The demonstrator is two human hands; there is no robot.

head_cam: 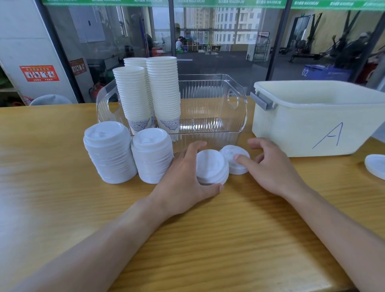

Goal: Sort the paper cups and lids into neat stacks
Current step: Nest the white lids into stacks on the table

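Two lids: left fingers (195,146) cup one (211,167), right fingers (242,159) press another (231,154).

A gym or fitness-club lobby is indicated. Behind the wooden bench (62,208) a glass partition (218,41) w/ a green "MAXIMUM" banner (208,2) is seen; beyond it, dark flooring, exercise machines (343,48) and a blue box marked "02" (325,73). A red safety notice (39,73) is fixed to the pillar.
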